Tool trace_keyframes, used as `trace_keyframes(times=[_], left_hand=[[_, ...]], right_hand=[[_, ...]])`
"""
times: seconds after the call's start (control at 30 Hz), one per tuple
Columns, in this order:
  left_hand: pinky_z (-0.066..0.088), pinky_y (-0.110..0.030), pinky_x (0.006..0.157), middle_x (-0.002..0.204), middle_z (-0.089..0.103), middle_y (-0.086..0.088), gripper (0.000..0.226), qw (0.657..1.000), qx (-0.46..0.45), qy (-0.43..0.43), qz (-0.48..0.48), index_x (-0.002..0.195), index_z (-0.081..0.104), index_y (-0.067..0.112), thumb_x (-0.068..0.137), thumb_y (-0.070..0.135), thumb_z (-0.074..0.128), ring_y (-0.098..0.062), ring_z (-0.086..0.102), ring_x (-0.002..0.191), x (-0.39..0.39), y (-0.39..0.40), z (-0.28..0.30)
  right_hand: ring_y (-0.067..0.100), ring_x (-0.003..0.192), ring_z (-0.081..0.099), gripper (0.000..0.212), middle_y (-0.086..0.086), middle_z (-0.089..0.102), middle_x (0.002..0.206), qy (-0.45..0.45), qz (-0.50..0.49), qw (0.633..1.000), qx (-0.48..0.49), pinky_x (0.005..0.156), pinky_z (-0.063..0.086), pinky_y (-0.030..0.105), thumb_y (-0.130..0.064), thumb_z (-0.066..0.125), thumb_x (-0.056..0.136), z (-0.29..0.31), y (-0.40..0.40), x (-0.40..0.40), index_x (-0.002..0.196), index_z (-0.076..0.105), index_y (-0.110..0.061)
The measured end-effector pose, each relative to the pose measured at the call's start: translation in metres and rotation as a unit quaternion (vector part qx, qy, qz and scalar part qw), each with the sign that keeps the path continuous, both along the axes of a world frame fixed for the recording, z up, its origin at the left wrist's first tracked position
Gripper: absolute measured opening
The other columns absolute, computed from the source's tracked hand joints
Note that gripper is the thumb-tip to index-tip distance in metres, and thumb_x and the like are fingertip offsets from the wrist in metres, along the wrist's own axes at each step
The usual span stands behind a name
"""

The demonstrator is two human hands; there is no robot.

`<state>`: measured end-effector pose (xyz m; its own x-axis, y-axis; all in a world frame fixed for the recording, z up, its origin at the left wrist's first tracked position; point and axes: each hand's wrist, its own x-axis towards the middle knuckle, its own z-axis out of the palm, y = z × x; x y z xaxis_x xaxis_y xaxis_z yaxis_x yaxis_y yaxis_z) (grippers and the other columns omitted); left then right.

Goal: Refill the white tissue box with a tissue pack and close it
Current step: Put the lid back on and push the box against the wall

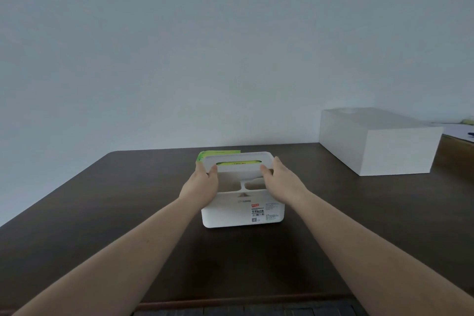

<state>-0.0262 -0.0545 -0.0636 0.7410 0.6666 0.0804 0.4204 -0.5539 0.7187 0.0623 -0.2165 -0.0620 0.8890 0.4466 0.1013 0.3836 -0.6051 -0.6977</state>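
Observation:
A white tissue box [241, 211] with a label on its front stands in the middle of the dark table [102, 213]. Its white lid [237, 159], with a long slot, is tilted up at the back. My left hand [202, 182] grips the lid's left end and my right hand [278, 179] grips its right end. A green tissue pack [205, 154] shows behind the lid and through the slot. Two open compartments lie at the box's front, between my hands.
A large white rectangular box [377, 141] stands at the back right of the table. Papers [459, 128] lie on a surface beyond it. A plain wall rises behind the table. The table's front edge is near the bottom.

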Motion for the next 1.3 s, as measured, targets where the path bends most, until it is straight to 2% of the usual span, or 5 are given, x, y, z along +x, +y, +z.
trace_keyframes(times=[0.5,0.67,0.87,1.1,1.3], left_hand=[[0.037,-0.045,0.102,0.147,0.04,-0.019,0.068,1.0,0.017,0.017,-0.014,0.148,0.014,0.006,0.097,0.049,0.027,-0.039,0.044,0.13,-0.002,-0.006,-0.005],[0.052,-0.043,0.09,0.132,0.052,-0.018,0.066,0.993,-0.105,0.04,-0.029,0.148,0.015,0.014,0.09,0.026,0.046,-0.036,0.057,0.113,-0.012,-0.001,-0.002],[0.059,-0.032,0.053,0.072,0.06,-0.012,0.017,0.985,-0.162,0.062,0.005,0.089,0.054,0.001,0.093,0.015,0.046,-0.026,0.065,0.059,-0.03,0.003,0.0],[0.06,-0.045,0.084,0.057,0.067,-0.016,0.024,0.992,-0.12,0.029,0.021,0.086,0.059,-0.004,0.083,0.011,0.04,-0.041,0.074,0.071,-0.029,0.004,0.001],[0.055,-0.032,0.076,0.049,0.067,-0.009,0.02,0.998,-0.044,0.037,0.026,0.075,0.056,0.003,0.081,0.008,0.038,-0.034,0.075,0.072,-0.005,0.0,0.012]], right_hand=[[0.034,0.124,0.051,0.066,0.012,0.046,0.144,0.013,0.006,0.998,-0.057,0.102,0.04,0.05,-0.054,0.024,0.096,-0.006,-0.002,0.0,0.152,0.002,-0.026],[0.036,0.135,0.041,0.073,0.011,0.031,0.156,0.081,0.027,0.995,-0.058,0.099,0.04,0.048,-0.048,0.029,0.099,0.004,-0.018,-0.012,0.151,-0.018,-0.031],[0.033,0.081,0.064,0.041,0.023,0.063,0.108,0.233,-0.05,0.971,-0.009,0.067,0.056,0.036,-0.025,0.035,0.095,0.006,-0.033,-0.019,0.128,0.048,-0.006],[0.04,0.061,0.069,0.015,0.028,0.062,0.104,0.205,-0.093,0.972,0.06,0.055,0.059,0.039,0.001,0.037,0.091,0.005,-0.02,-0.016,0.099,0.05,0.004],[0.033,0.051,0.061,0.008,0.019,0.054,0.093,0.204,-0.114,0.966,0.11,0.054,0.06,0.04,0.003,0.046,0.093,0.009,-0.022,0.002,0.088,0.05,-0.001]])
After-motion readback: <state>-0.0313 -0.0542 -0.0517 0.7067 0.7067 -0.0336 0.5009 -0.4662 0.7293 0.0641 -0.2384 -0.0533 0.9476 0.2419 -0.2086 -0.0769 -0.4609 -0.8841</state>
